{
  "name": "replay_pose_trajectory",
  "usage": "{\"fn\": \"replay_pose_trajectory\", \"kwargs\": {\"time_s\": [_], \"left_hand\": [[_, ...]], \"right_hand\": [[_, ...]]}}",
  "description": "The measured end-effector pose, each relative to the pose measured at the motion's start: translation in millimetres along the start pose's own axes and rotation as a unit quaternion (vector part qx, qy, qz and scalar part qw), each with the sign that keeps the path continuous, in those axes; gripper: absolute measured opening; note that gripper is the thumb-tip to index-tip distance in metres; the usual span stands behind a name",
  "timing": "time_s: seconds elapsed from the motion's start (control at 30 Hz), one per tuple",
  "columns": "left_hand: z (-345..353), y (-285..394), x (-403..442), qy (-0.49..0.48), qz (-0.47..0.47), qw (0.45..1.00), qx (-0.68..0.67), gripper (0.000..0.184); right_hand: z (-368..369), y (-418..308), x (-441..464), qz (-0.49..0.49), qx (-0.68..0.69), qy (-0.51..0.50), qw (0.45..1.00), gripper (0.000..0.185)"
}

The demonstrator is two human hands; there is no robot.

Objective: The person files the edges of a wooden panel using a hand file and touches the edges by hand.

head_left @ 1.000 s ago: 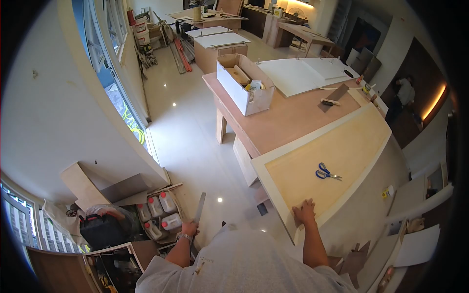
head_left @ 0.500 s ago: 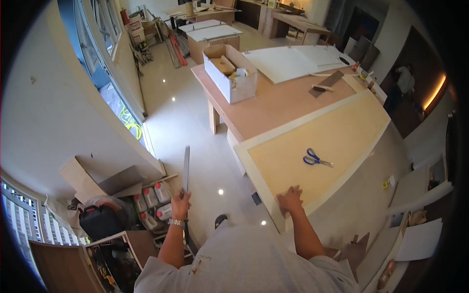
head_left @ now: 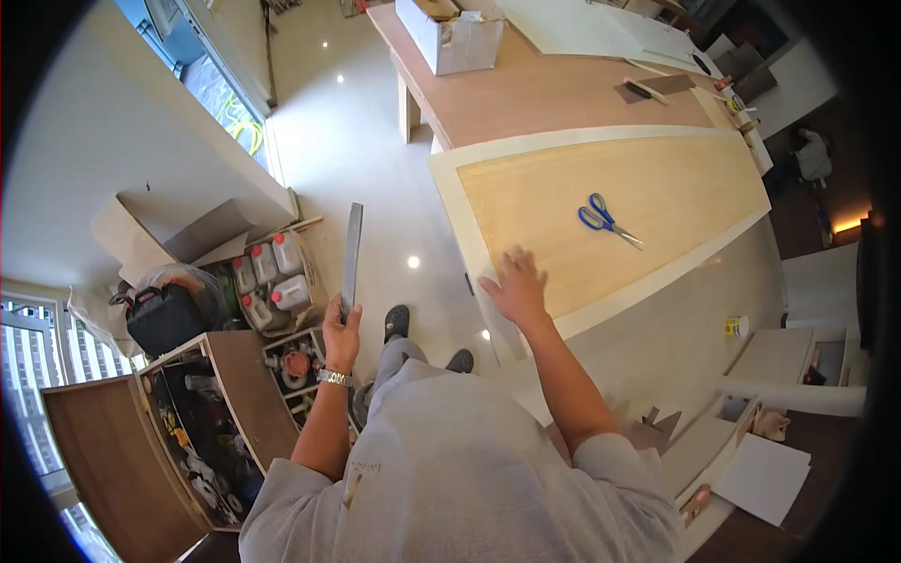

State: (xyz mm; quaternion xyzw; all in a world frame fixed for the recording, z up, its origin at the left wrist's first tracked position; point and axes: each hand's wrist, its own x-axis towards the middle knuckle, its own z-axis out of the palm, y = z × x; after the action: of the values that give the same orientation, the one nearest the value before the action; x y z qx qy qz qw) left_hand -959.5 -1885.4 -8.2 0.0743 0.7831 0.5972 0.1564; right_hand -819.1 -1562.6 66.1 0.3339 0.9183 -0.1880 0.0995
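Note:
Upright in my left hand (head_left: 342,330) is a flat grey metal file (head_left: 353,251), its lower end wrapped by the fingers. My right hand (head_left: 516,289) is spread over the near left corner of a wooden panel (head_left: 676,174) with a pale border; the fingers are slightly blurred, and whether they touch it is hard to tell. Blue-handled scissors (head_left: 608,221) lie on the panel beyond that hand.
The panel rests on a brown table (head_left: 526,89) bearing a white box (head_left: 460,42) and a brush (head_left: 646,91). At left stand an open tool cabinet (head_left: 249,394), several jugs (head_left: 272,281) and a black case (head_left: 169,319). A person (head_left: 812,155) is at far right.
My view has tipped downward, showing my feet and more of the cabinet. The file stays in my left hand. My right hand has shifted along the panel's border, its fingers spread.

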Motion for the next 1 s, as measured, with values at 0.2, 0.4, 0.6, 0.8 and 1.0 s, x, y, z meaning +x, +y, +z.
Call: {"fn": "replay_pose_trajectory", "kwargs": {"time_s": [0.2, 0.4, 0.6, 0.8, 1.0], "left_hand": [[16.3, -27.4, -2.9, 0.003, -0.02, 0.999, 0.032, 0.054], [47.9, -27.0, 29.1, -0.05, 0.011, 0.996, 0.073, 0.05], [100.0, -28.1, 86.3, -0.099, 0.124, 0.986, 0.047, 0.049], [134.9, -34.8, 127.1, -0.147, 0.17, 0.974, -0.02, 0.051], [151.7, -36.6, 140.9, -0.167, 0.196, 0.966, 0.027, 0.053]], "right_hand": [[14.4, -41.5, 59.8, -0.108, -0.028, 0.051, 0.992, 0.066], [20.6, -34.0, 100.8, -0.158, 0.029, 0.126, 0.979, 0.045], [18.6, 22.4, 86.4, -0.179, 0.065, 0.214, 0.958, 0.038], [14.3, 96.0, 40.3, -0.097, -0.043, 0.217, 0.97, 0.045], [22.4, 103.2, 32.1, -0.06, -0.052, 0.212, 0.974, 0.047]]}}
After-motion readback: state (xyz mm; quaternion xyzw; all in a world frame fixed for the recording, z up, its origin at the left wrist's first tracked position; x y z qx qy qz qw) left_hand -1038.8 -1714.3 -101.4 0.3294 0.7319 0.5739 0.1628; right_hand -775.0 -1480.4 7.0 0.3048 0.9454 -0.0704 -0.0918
